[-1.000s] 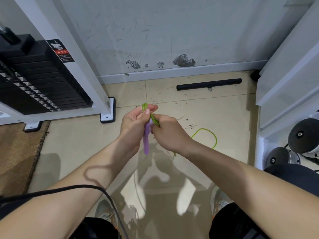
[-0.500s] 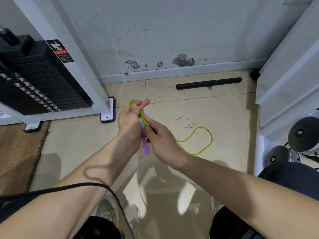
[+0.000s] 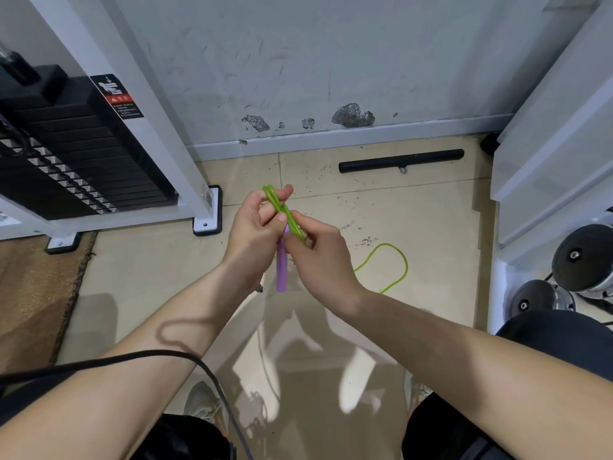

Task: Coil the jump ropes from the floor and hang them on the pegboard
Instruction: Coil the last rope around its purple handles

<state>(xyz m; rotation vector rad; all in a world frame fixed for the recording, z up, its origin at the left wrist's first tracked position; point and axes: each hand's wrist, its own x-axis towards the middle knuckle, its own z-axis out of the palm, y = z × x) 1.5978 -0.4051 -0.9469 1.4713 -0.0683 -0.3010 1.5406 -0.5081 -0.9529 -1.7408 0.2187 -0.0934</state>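
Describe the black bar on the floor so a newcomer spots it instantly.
Start at the scuffed white wall and drop to its baseboard. In front, on the beige tiles, lies the black bar, parallel to the wall. Unlike the curly green rope nearby, it is straight and black.

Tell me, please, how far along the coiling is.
A few turns of green rope sit in the left hand with the purple handle. The right hand pinches the next stretch. A loose tail lies on the floor; hanging is not yet done.
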